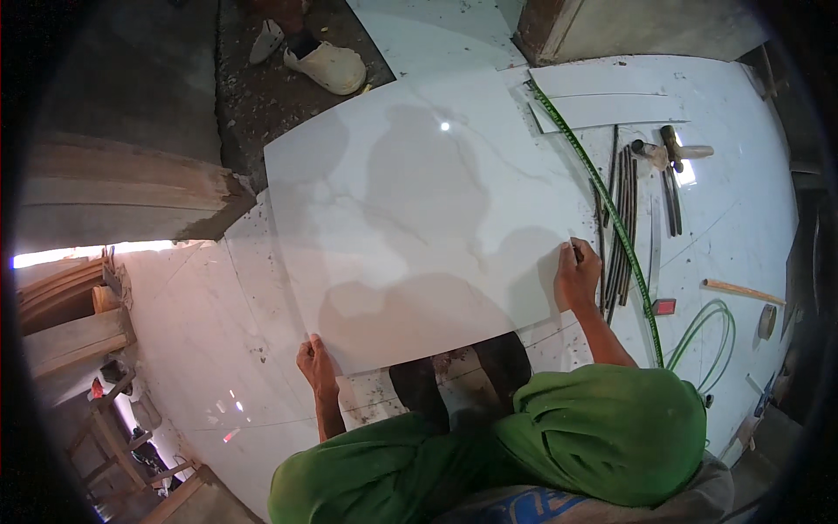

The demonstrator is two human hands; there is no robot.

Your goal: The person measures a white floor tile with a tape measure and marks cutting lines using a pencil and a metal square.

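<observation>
A large white tile (419, 218) with faint veining spans the middle of the head view, above my dark lower legs, with shadows across it. My left hand (315, 362) is closed on its near left corner, fingertips at the edge. My right hand (577, 272) grips its right edge near the front corner, thumb and fingers pressed on it. A green tape measure (576, 145) runs just right of the tile, beside several dark metal rods (626, 227).
Cut tile strips (602, 81), a hammer (671, 148), a wooden stick (742, 290), a red block (664, 306) and a green hose (707, 336) lie on the right. Someone's shoe (332, 70) is at the top beside a concrete step (113, 192). Timber (70, 314) lies far left.
</observation>
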